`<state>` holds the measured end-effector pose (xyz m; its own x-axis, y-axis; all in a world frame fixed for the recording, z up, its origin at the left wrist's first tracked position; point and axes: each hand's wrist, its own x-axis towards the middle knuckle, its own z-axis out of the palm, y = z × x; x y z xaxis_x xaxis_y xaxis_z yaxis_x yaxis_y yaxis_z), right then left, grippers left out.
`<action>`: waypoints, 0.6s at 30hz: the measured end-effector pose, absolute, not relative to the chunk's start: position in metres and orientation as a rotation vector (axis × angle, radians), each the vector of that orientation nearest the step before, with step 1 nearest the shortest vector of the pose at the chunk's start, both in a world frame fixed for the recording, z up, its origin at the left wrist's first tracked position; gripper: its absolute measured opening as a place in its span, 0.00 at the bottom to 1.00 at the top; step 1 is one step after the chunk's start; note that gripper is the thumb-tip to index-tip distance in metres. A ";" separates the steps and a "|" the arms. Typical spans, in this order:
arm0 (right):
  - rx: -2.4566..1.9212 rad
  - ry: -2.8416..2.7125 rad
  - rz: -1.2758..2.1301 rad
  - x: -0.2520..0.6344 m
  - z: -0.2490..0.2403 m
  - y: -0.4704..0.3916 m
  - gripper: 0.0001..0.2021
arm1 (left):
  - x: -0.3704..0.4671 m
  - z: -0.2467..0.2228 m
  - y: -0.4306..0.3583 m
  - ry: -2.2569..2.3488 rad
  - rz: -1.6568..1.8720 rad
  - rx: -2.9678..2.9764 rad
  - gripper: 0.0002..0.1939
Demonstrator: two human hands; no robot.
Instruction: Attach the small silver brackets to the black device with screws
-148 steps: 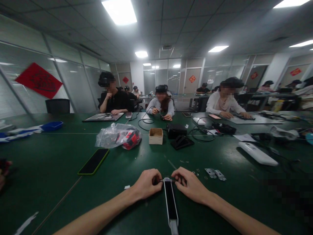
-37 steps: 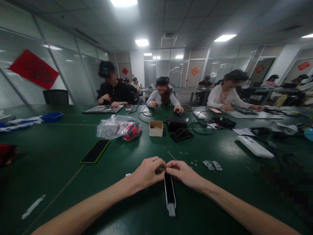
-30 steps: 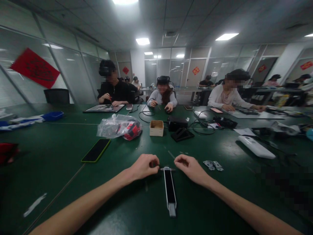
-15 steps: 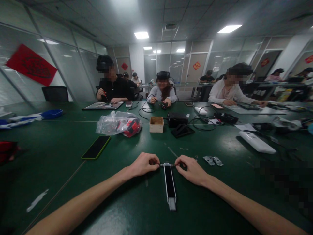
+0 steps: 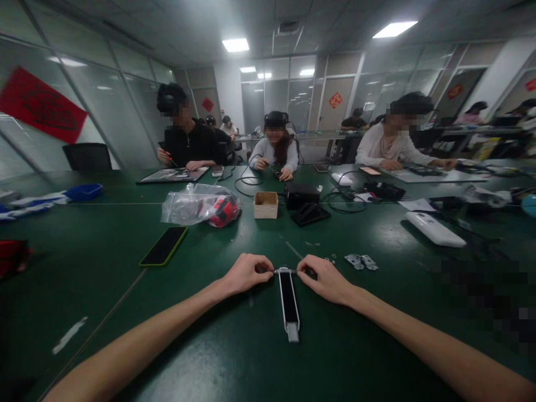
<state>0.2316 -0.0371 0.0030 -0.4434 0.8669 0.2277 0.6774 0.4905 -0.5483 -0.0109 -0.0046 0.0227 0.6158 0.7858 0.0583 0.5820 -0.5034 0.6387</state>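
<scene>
On the green table in front of me lies a long, narrow device [image 5: 288,301] with a black middle, a white frame and a grey tab at its near end. A thin metal crosspiece [image 5: 285,271] runs across its far end. My left hand [image 5: 248,273] pinches the crosspiece's left end between thumb and fingertips. At the opposite end my right hand [image 5: 321,278] is closed in a pinch too. The fingertips partly hide both ends. Right of my right hand lie small metal brackets [image 5: 360,262].
A phone in a green case [image 5: 164,246] lies to the left. Farther off are a plastic bag with red items [image 5: 201,205], a small open box [image 5: 265,206] and black cases [image 5: 302,196]. A white device [image 5: 435,229] rests to the right. Several people sit across the table.
The camera view has tilted slightly, so the whole scene sits a little higher in the picture. Both hands keep their pinch at the crosspiece's ends, and the device stays between them.
</scene>
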 end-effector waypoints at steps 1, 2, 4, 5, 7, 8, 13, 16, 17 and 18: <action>-1.267 -2.259 0.518 0.232 0.002 -0.037 0.06 | -0.010 0.023 -0.005 1.076 0.463 2.263 0.08; -1.261 -2.261 0.512 0.232 0.002 -0.037 0.06 | -0.010 0.023 -0.006 1.087 0.463 2.264 0.08; -1.245 -2.265 0.504 0.232 0.000 -0.037 0.06 | -0.008 0.024 -0.007 1.124 0.462 2.265 0.08; -1.237 -2.265 0.498 0.232 -0.001 -0.037 0.06 | -0.007 0.025 -0.008 1.141 0.461 2.263 0.08; -1.228 -2.264 0.484 0.233 -0.003 -0.036 0.06 | -0.006 0.025 -0.009 1.153 0.463 2.258 0.09; -1.226 -2.264 0.477 0.233 -0.004 -0.036 0.06 | -0.005 0.026 -0.009 1.151 0.466 2.258 0.09; -1.230 -2.283 0.419 0.233 -0.006 -0.036 0.05 | -0.004 0.024 -0.010 1.153 0.477 2.251 0.10; -1.230 -2.300 0.397 0.232 -0.006 -0.037 0.05 | -0.004 0.022 -0.010 1.162 0.504 2.229 0.11; -1.229 -2.304 0.396 0.232 -0.005 -0.037 0.05 | -0.004 0.021 -0.010 1.163 0.510 2.222 0.11; -1.230 -2.304 0.393 0.232 -0.005 -0.037 0.05 | -0.004 0.021 -0.010 1.164 0.514 2.217 0.11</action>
<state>0.2316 -0.0375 -0.0053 -0.4705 0.8340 0.2883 0.6911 0.5514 -0.4672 -0.0040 -0.0102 0.0209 0.5459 0.8351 0.0680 0.6131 -0.4535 0.6468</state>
